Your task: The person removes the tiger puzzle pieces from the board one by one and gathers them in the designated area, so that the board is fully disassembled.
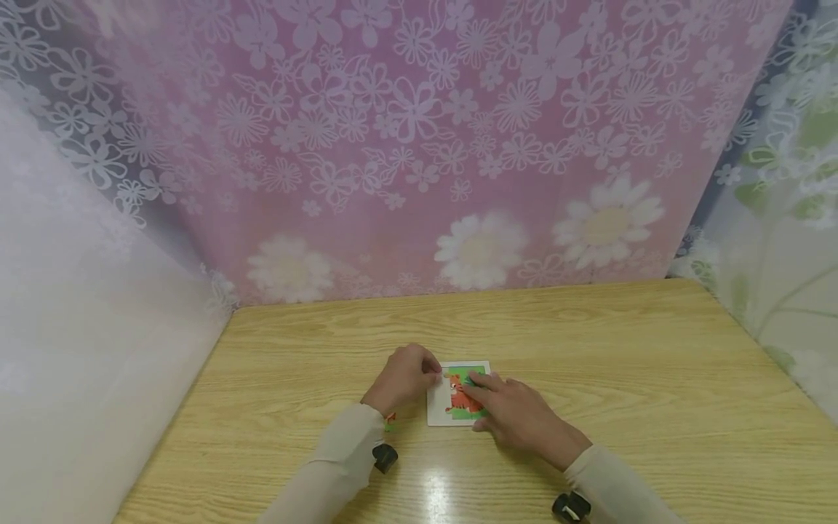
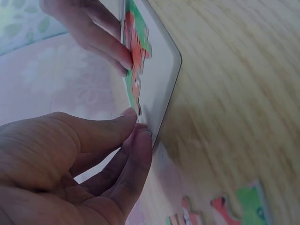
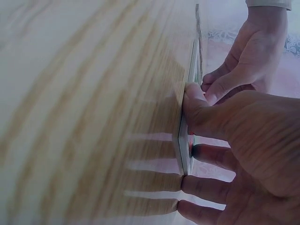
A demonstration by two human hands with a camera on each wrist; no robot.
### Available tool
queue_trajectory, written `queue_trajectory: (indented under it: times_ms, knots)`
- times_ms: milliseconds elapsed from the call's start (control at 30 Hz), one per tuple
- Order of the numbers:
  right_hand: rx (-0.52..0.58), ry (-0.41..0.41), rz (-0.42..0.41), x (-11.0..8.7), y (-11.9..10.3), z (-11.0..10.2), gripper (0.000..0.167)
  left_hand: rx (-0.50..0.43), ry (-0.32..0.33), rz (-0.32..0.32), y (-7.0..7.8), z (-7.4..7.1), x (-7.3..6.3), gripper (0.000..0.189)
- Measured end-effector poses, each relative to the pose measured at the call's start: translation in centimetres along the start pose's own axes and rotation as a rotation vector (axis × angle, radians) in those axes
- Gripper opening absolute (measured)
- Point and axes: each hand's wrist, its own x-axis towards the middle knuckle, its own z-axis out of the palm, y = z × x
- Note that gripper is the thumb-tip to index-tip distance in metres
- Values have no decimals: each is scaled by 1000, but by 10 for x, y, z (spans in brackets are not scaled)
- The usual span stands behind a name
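Note:
A square white puzzle board (image 1: 437, 407) lies on the table, partly filled with green pieces showing an orange tiger (image 1: 456, 399). My left hand (image 1: 406, 375) is at the board's far left corner. Its thumb and fingertips pinch what seems to be a puzzle piece, almost wholly hidden by the fingers. My right hand (image 1: 520, 413) rests on the board's right side, with fairly straight fingers pressing the picture and the thumb at the near edge. In the right wrist view the right thumb (image 3: 194, 101) touches the board's rim.
Loose puzzle pieces (image 2: 253, 206) lie on the wooden table (image 1: 294, 378) near my left wrist. Flowered pink cloth (image 1: 406, 145) hangs behind the table, with pale cloth at both sides. Dark wrist cameras (image 1: 385, 458) sit by the sleeves.

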Motion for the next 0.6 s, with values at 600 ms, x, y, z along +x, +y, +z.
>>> queue_trajectory:
  times_ms: [600]
  knots:
    - [-24,38,-4,0,0,1,59,-41,16,-21,0,9,8,4]
